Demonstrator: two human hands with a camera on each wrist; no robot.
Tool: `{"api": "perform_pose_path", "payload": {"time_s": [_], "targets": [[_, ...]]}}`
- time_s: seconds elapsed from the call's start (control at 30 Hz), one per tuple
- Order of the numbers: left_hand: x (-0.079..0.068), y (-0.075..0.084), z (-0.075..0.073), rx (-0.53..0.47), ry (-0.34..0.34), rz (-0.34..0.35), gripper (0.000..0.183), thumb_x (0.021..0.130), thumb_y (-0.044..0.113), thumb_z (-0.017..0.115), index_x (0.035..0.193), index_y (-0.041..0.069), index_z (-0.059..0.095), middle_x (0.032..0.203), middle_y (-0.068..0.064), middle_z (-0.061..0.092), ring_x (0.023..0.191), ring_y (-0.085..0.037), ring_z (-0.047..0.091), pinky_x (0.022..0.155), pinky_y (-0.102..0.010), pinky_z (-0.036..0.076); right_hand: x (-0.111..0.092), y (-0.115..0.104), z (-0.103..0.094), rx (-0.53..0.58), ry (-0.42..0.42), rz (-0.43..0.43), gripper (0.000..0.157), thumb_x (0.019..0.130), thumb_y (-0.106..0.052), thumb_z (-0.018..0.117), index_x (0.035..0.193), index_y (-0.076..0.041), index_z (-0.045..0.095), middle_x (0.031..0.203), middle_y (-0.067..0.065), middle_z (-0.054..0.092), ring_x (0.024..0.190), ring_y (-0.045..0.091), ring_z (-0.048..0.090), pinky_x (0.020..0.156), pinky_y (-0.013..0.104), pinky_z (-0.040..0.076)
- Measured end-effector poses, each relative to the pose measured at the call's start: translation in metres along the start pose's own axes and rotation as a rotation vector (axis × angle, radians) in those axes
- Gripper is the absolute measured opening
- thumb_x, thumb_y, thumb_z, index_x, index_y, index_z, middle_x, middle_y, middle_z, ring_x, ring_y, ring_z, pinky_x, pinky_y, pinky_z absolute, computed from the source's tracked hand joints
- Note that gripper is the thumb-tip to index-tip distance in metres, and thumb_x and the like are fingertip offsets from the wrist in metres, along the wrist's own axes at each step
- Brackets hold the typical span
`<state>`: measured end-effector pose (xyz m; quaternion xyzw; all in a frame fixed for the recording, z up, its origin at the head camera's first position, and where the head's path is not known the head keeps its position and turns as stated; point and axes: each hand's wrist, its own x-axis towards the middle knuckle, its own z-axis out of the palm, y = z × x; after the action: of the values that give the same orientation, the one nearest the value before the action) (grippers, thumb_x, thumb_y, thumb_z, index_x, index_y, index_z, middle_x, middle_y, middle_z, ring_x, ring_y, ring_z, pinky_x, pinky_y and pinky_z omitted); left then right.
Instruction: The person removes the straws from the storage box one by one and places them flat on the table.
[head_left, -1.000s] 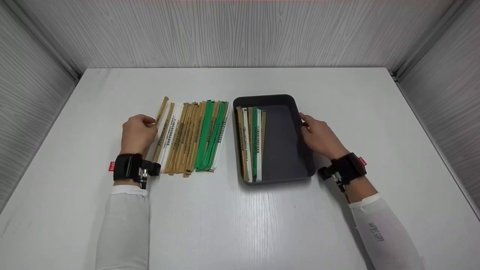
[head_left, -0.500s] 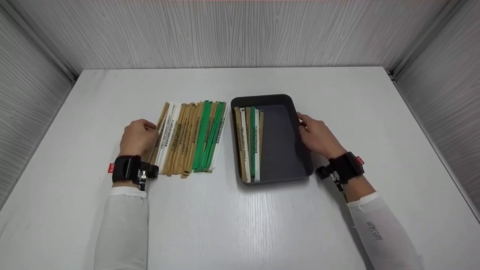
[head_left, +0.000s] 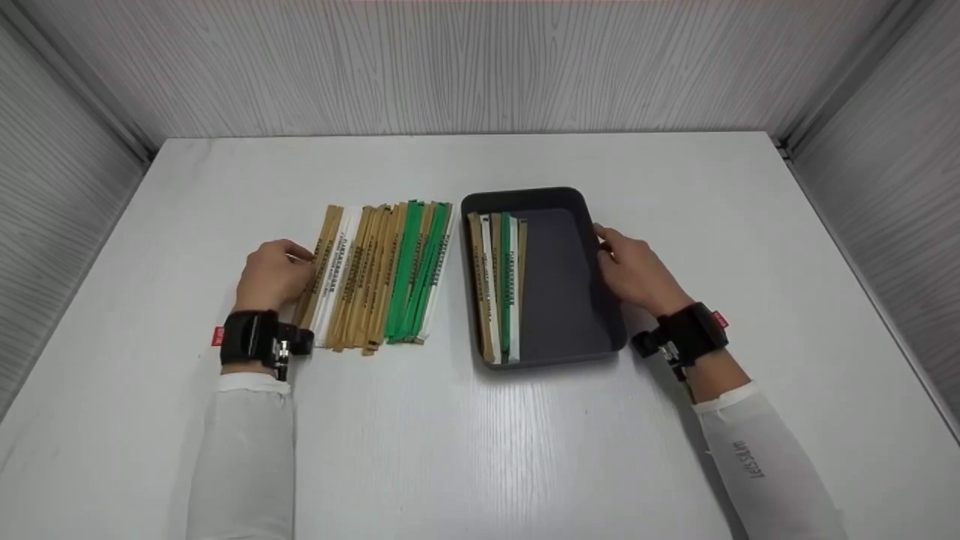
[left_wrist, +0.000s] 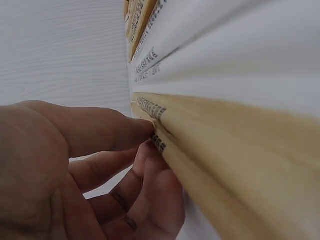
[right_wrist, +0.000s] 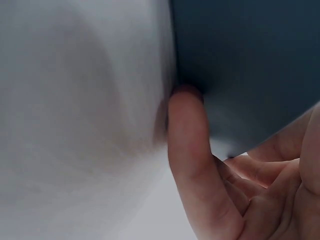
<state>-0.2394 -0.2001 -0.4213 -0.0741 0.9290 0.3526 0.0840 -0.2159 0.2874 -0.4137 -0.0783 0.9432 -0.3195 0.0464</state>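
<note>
At the left end of a row of slim paper-wrapped sticks (head_left: 379,277), my left hand (head_left: 271,274) pinches the edge of a brown paper-wrapped stick (left_wrist: 200,185) between thumb and fingertips. That stick lies close along a second brown one (left_wrist: 235,135), and both bear dark printed text. Brown, white and green wrappers make up the row. My right hand (head_left: 637,274) touches the outer right wall of a dark grey tray (head_left: 574,285). In the right wrist view one straight finger (right_wrist: 189,135) rests against the tray wall, low by the table; the other fingers are partly hidden.
Inside the tray, several wrapped sticks (head_left: 499,289) lie along its left side, brown, white and green. A white table (head_left: 450,450) carries everything, with pale wood-grain panels (head_left: 480,67) behind it and at both sides.
My left hand has brought the brown stick down and right, from tilted and apart to lying alongside the row. The right hand stays at the tray; the whole view has shifted slightly.
</note>
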Motion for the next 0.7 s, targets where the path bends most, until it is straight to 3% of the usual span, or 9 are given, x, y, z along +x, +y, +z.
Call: {"api": "perform_pose_path", "payload": {"time_s": [0.33,0.47,0.57,0.7], "targets": [[0.0,0.003,0.0,-0.01,0.01,0.024,0.043,0.096,0.017,0.054,0.129,-0.008,0.062,0.117,-0.028,0.066,0.093,-0.033,0.061,0.068,-0.034,0.048,0.001,0.001,-0.001,-0.012,0.008,-0.009,0.052,0.109,-0.012,0.037,0.158,0.003,0.035,0.137,0.027,0.061,0.101,0.032,0.061,0.087,0.044,0.049],[-0.004,0.009,-0.006,-0.014,0.058,0.045,0.044,0.097,0.019,0.054,0.131,-0.007,0.062,0.12,-0.027,0.065,0.098,-0.034,0.06,0.073,-0.038,0.047,0.001,0.0,0.0,-0.012,0.011,-0.007,0.051,0.109,-0.012,0.037,0.158,0.002,0.036,0.136,0.027,0.062,0.097,0.031,0.062,0.083,0.043,0.049],[-0.013,0.024,-0.01,-0.012,0.139,0.096,0.042,0.098,0.02,0.054,0.13,-0.005,0.064,0.117,-0.024,0.065,0.096,-0.033,0.06,0.072,-0.038,0.045,0.0,0.0,0.001,-0.006,0.002,-0.005,0.051,0.109,-0.012,0.037,0.159,0.002,0.035,0.136,0.026,0.062,0.096,0.03,0.062,0.082,0.042,0.049],[-0.031,0.059,-0.008,-0.017,0.213,0.211,0.037,0.099,0.021,0.057,0.127,-0.001,0.067,0.109,-0.018,0.066,0.086,-0.029,0.06,0.065,-0.037,0.045,0.0,0.001,0.001,-0.003,-0.004,-0.002,0.051,0.11,-0.013,0.037,0.159,0.001,0.034,0.138,0.026,0.061,0.098,0.03,0.062,0.083,0.042,0.049]]}}
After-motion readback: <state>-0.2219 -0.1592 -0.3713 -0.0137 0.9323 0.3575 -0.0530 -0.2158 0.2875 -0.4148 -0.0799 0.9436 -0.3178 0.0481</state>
